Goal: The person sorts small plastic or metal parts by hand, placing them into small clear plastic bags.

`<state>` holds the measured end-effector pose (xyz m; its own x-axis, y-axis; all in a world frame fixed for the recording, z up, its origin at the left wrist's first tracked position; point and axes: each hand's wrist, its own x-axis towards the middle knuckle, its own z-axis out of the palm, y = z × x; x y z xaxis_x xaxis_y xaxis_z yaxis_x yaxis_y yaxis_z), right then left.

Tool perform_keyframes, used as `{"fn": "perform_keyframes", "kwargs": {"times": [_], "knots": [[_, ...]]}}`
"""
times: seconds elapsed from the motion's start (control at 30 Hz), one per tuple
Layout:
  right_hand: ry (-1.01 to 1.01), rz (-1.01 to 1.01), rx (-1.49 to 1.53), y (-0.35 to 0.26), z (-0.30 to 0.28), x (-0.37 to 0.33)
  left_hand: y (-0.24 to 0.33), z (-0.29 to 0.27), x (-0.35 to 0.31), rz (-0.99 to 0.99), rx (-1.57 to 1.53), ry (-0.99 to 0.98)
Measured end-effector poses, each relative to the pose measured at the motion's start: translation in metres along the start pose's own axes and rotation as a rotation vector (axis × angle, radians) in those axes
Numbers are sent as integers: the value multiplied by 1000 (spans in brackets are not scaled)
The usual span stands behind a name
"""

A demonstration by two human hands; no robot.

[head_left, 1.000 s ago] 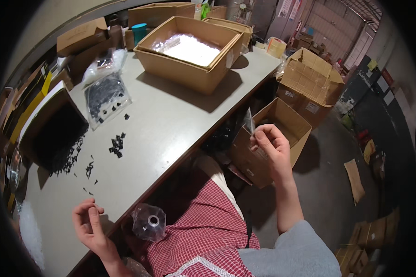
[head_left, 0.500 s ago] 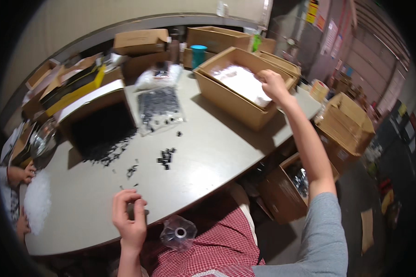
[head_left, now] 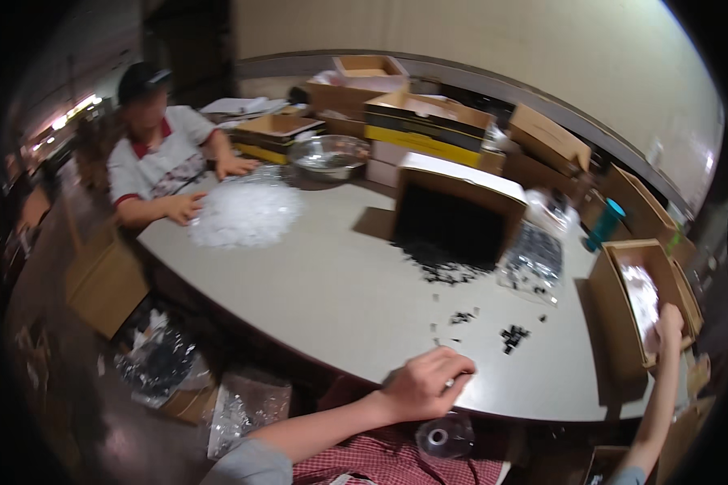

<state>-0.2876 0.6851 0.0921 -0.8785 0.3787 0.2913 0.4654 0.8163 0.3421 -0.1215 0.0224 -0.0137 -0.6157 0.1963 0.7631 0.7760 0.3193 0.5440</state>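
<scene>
At the near table edge my left hand (head_left: 429, 385) is curled, thumb and fingers together. Whatever is between them is too small to name. Beyond it lie a small cluster of black pieces (head_left: 512, 338) and a few scattered ones (head_left: 461, 318). My right hand (head_left: 669, 322) reaches over the rim of a cardboard box (head_left: 615, 323) at the right. Its fingers look closed and partly hidden, so what they hold cannot be made out. Inside that box is white material (head_left: 643, 295) in clear plastic. A clear plastic spool-like piece (head_left: 443, 437) rests on my lap.
A tipped carton (head_left: 461, 171) spills black pieces (head_left: 441, 263) onto the table. Beside it lie a clear bag of dark pieces (head_left: 534, 255) and a teal cup (head_left: 604, 225). At the far left a co-worker (head_left: 166, 166) handles a white pile (head_left: 247, 212) near a metal bowl (head_left: 329, 156).
My view has swung left, bringing the co-worker and white pile fully in. The left hand's fingers, loosely parted before, are now drawn together. My right hand stays at the box.
</scene>
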Motion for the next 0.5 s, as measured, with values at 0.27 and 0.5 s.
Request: {"fn": "perform_keyframes", "kwargs": {"times": [0.27,0.5], "knots": [[348,-21,-518,41,-8,3,-2,5,-11,53,-3,126],[536,-57,174,-9,-1,40,1,4,-19,-37,15,130]]}}
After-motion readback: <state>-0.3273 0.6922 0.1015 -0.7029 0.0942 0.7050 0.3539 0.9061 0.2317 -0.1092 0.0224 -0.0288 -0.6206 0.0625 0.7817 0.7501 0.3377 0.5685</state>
